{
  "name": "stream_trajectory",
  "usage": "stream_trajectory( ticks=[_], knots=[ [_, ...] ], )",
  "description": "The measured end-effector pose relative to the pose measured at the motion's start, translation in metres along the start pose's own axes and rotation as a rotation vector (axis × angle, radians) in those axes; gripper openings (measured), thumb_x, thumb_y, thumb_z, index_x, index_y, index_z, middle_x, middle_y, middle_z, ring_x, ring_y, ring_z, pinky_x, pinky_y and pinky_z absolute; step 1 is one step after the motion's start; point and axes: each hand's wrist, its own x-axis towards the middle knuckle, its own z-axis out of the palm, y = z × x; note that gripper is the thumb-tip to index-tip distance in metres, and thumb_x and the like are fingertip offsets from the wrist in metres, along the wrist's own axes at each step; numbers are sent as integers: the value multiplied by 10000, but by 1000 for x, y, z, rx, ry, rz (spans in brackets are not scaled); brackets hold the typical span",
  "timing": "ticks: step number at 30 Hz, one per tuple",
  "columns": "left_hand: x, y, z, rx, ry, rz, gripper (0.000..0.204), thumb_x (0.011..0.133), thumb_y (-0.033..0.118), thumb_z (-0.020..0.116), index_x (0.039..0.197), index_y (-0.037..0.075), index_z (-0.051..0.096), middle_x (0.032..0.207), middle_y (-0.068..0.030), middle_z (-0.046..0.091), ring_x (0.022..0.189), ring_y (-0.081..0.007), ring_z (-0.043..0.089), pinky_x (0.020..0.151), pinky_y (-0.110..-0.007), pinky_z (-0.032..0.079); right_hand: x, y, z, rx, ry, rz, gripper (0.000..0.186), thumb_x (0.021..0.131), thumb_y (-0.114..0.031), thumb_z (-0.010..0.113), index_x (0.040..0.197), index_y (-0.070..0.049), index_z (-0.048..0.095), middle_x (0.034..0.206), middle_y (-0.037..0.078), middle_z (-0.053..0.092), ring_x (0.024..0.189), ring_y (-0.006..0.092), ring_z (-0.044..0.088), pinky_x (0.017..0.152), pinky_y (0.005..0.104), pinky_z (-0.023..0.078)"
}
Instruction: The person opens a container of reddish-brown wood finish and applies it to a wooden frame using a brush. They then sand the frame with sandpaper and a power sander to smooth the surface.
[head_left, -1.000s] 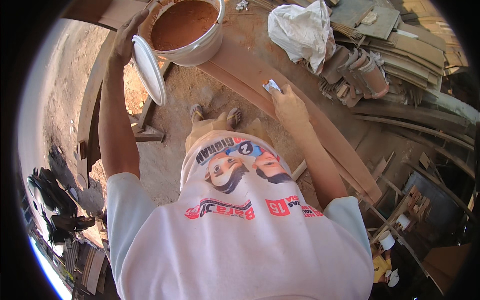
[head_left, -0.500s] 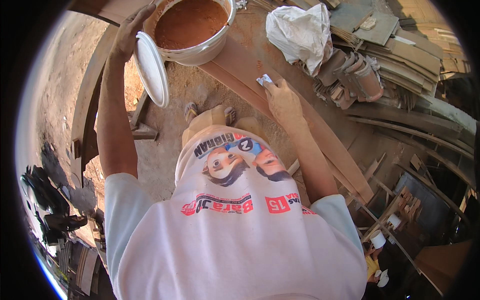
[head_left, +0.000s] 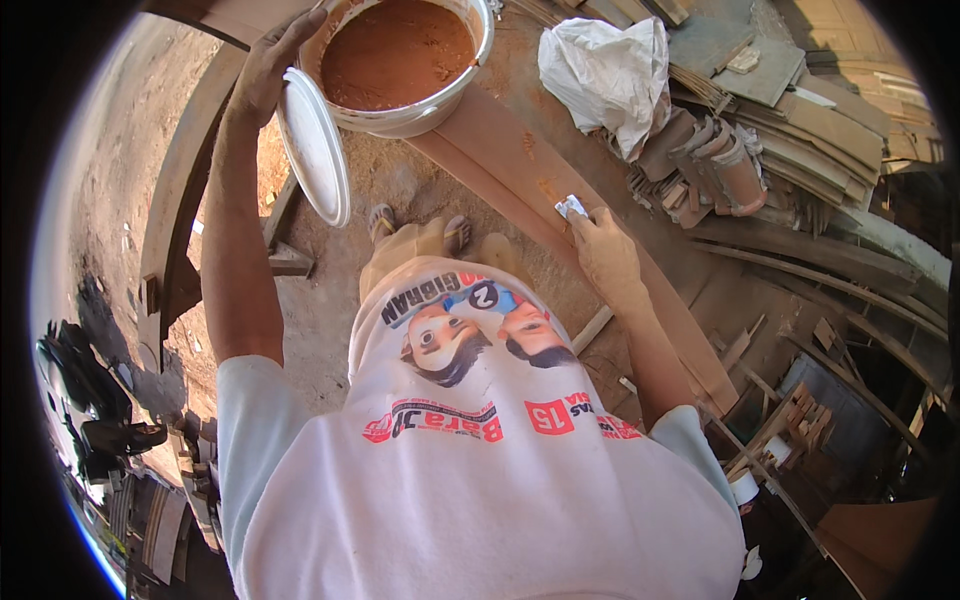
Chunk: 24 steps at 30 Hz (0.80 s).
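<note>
At the upper left my left hand (head_left: 262, 78) is closed at the rim of a white bucket (head_left: 440, 118), with a round white lid (head_left: 315, 150) tilted just under the fingers. Reddish-brown paste (head_left: 398, 55) fills much of the bucket. My right hand (head_left: 608, 252) pinches a small silver-white scraper (head_left: 571, 207) against a long brown wooden board (head_left: 490, 145). An orange-brown smear (head_left: 548, 190) lies on the wood beside the scraper's edge, and a second spot sits farther up. Fingertips of the left hand are partly hidden by the rim.
A white sack (head_left: 605, 75) and stacked curved tiles (head_left: 715, 165) lie beyond the board to the right, near piled flat planks (head_left: 810, 125). Curved timber (head_left: 180, 200) stands at left. Sandals (head_left: 457, 233) show below me; a dark motorbike (head_left: 90, 400) is far left.
My right hand has drawn the scraper along the board toward me and to the right, and an orange-brown smear now shows behind it. My left hand stays at the bucket; the view has shifted slightly.
</note>
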Motion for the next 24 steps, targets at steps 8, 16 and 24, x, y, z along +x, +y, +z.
stream_trajectory(
  ticks=[8,16,24],
  knots=[
    [-28,47,27,-97,-38,-17,505,1028,387,609,1316,-26,639,1174,-99,711,1037,-173,684,938,-314,533,20,-2,-18,326,131,88,191,912,-139,693,1073,-44,655,1118,248,627,1013,444,656,859,493,556],
    [-24,48,36,42,37,76,487,1001,418,611,1188,-23,699,1023,-67,717,942,-158,639,873,-318,504,-39,24,-45,1089,196,518,224,998,-107,571,1176,22,605,1037,167,699,791,210,704,657,334,581],
    [-28,48,36,48,40,51,518,998,457,618,1188,-16,708,1020,-74,719,942,-161,645,866,-318,504,-53,33,-67,1551,691,527,214,1071,-200,516,1072,-3,597,871,108,682,650,153,650,582,282,557]
  ],
)
